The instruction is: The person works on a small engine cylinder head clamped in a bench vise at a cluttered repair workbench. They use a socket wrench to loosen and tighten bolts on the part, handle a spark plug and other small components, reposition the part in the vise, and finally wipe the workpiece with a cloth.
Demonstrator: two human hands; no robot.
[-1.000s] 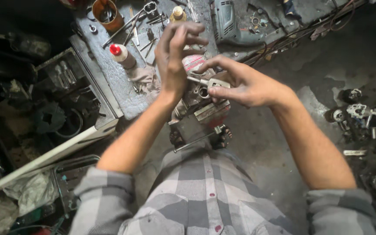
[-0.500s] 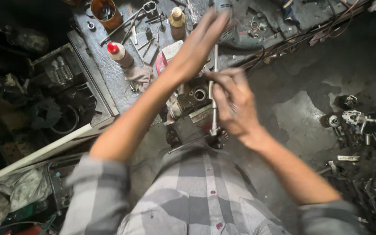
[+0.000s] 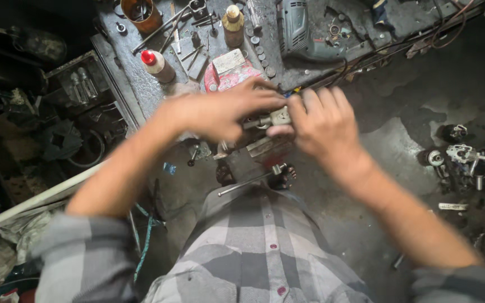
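I am gripping a small pale metal part (image 3: 279,116) with both hands, just above the bench vise (image 3: 265,147) at the near edge of the worktop (image 3: 141,84). My left hand (image 3: 220,112) is closing over it from the left, fingers curled round it, and my right hand (image 3: 324,123) is pinching it from the right, so the two hands are meeting on the piece. Whether it is sitting in the vise or merely held over it I cannot tell, since my fingers are covering the seat. The work is looking midway to me: the red-capped bottle (image 3: 155,64) is standing far left, the green power drill (image 3: 298,25) is lying at the far side, and loose engine parts (image 3: 461,154) are waiting on the floor to the right.
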